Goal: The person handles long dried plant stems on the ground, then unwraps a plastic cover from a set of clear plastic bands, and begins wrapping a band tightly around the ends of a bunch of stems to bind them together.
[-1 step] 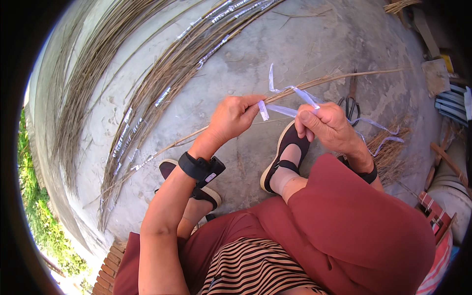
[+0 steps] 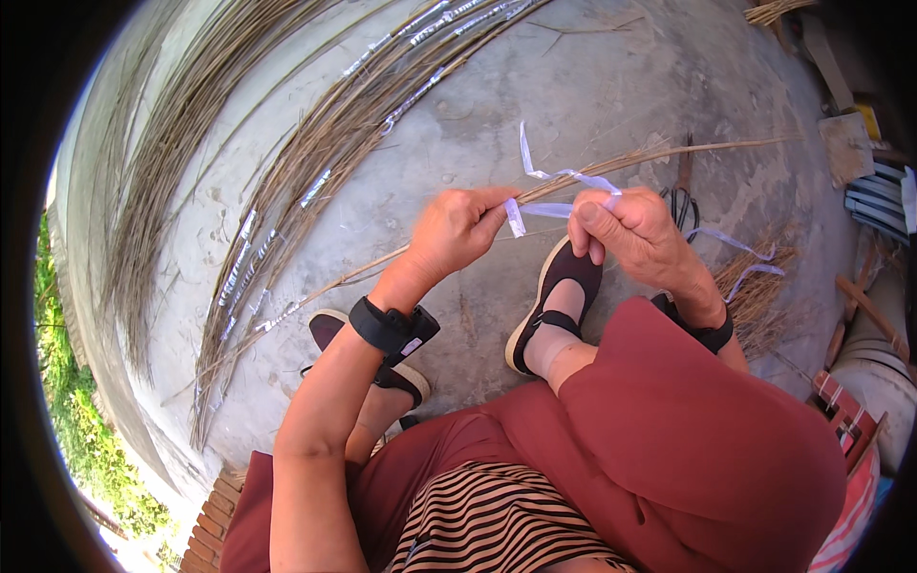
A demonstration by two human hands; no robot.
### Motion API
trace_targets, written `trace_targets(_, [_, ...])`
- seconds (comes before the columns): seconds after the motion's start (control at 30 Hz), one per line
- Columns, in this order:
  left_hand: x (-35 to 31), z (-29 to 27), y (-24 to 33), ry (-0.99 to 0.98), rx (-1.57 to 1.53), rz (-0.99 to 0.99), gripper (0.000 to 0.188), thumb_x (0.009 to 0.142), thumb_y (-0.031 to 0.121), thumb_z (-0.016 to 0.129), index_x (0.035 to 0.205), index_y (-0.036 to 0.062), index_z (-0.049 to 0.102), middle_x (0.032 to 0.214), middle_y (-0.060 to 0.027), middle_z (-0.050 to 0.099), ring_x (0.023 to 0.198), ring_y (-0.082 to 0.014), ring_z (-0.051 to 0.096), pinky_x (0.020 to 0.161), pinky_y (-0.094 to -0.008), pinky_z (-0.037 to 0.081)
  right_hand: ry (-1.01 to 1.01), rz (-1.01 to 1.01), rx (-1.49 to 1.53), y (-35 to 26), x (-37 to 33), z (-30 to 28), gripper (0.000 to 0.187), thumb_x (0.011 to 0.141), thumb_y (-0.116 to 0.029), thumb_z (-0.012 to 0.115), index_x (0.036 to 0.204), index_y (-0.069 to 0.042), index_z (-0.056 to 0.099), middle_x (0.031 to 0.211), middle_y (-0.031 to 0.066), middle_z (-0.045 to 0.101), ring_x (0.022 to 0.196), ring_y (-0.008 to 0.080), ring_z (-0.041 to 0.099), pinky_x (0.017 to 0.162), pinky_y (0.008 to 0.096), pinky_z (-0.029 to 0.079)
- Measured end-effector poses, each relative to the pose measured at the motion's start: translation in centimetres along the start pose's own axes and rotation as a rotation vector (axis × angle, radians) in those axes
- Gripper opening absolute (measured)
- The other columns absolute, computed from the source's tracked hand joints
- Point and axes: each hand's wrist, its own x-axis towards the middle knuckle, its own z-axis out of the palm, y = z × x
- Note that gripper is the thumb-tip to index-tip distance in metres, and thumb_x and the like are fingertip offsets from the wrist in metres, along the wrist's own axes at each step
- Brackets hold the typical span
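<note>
My left hand is closed around a thin bundle of brown twigs, which slants up to the right past it and runs down to the left behind my wrist. A pale purple plastic strip is wound at the bundle beside my left fingertips, a short flap hanging there. Pinched in the closed fingers of my right hand, the strip stretches between both hands. One loose end stands up above the bundle, while a longer tail trails off right of my right hand.
Long twig bundles, some wrapped with shiny silvery strips, lie on the concrete floor at the left. Beyond my right hand are a dark-handled tool and a pile of brown twigs. My shoes rest below my hands.
My right hand has shifted slightly upward with the strip, and the strip's loop now sits closer to its fingers. My left hand has barely moved on the twigs.
</note>
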Motion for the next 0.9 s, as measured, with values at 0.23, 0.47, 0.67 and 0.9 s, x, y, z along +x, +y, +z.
trace_targets(0.23, [-0.7,1.7,0.5,0.149,0.242,0.221,0.013,0.080,0.013,0.054,0.091,0.0089,0.060,0.068,-0.0101,0.056,0.062,-0.0313,0.057,0.052,-0.0405,0.045,0.046,-0.004,0.171,3.9,6.6,0.0,0.039,0.094,-0.027,0.042,0.071,0.000,0.058,0.069,0.0032,0.058,0.064,0.0091,0.054,0.058,0.0225,0.045])
trace_targets(0.47, [-1.7,2.3,0.9,0.242,0.461,0.271,0.031,0.075,0.004,0.058,0.106,0.0073,0.056,0.064,-0.0086,0.047,0.053,-0.0272,0.052,0.045,-0.0355,0.042,0.104,0.194,0.280,6.3,7.0,0.6,0.038,0.094,-0.030,0.041,0.078,-0.001,0.060,0.076,0.0055,0.062,0.072,0.0117,0.059,0.068,0.0247,0.048])
trace_targets(0.67, [-1.9,2.9,0.5,0.304,0.577,0.305,0.037,0.073,0.005,0.060,0.110,0.0081,0.056,0.065,-0.0064,0.045,0.051,-0.0233,0.051,0.043,-0.0337,0.042,0.085,0.290,0.316,6.9,7.2,0.0,0.037,0.095,-0.031,0.039,0.077,-0.003,0.056,0.088,0.0075,0.061,0.082,0.0129,0.059,0.075,0.0257,0.047])
trace_targets(0.9, [-2.0,3.0,0.4,0.271,0.587,0.333,0.042,0.072,0.003,0.060,0.113,0.0095,0.056,0.064,-0.0054,0.043,0.052,-0.0205,0.050,0.043,-0.0322,0.042,0.059,0.290,0.352,7.3,7.0,0.0,0.037,0.093,-0.029,0.042,0.082,0.000,0.060,0.084,0.0094,0.063,0.079,0.0144,0.060,0.073,0.0264,0.048])
